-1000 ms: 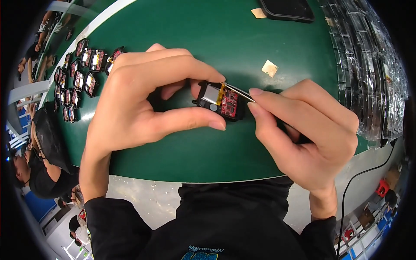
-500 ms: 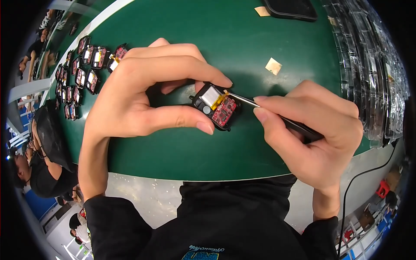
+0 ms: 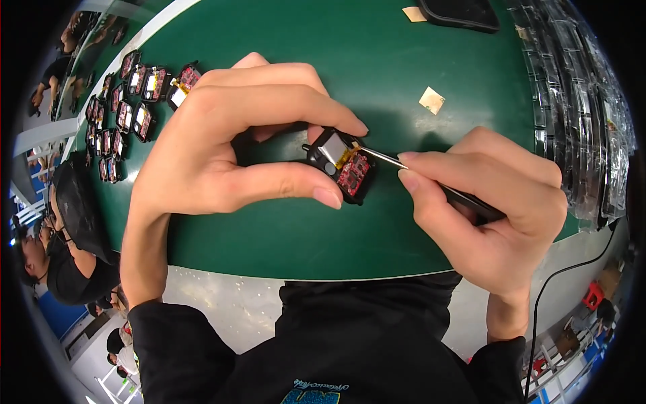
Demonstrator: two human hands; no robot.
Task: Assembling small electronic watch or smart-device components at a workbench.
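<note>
A small black device housing, open on top, sits between the thumb and fingers of my left hand. Inside it show a silver battery-like block, yellow film and a red circuit board. My right hand pinches a pair of dark-handled tweezers with a thin metal tip. That tip touches the yellow film at the housing's upper right edge. My left index fingertip lies right beside the same spot.
Several similar open housings stand in rows at the far left of the green table. A gold square piece lies beyond my right hand. Stacked clear plastic trays line the right edge. A black tray-like object is at the back.
The housing and my left fingertips have shifted slightly to the right. The tweezers' tip stays at the yellow film by the housing's edge.
</note>
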